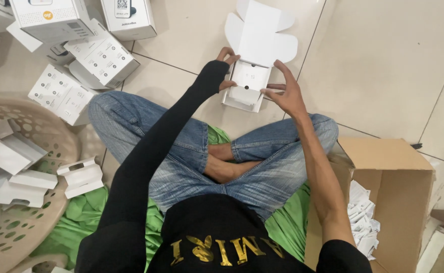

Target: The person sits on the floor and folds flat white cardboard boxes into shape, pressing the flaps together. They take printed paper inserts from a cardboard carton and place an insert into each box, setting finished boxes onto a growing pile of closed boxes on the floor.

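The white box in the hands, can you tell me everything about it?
The white box looks like thin cardboard. It is open, its lid with rounded flaps standing up behind. Inside sits a white insert with small dark holes. It rests on the pale tiled floor before the crossed legs. The left hand pinches its left edge; the right hand touches its right side.

Person sat cross-legged on tiled floor point(384, 60). Left hand point(225, 71) & right hand point(285, 93) both held small open white box point(250, 76) w/ flaps up, far center. Far left: pile of white boxes point(88, 55). Near left: beige basket point(55, 141) w/ white card inserts point(9, 156). Near right: open cardboard carton point(389, 172) w/ white packets point(363, 222). Green cloth point(287, 217) under legs.
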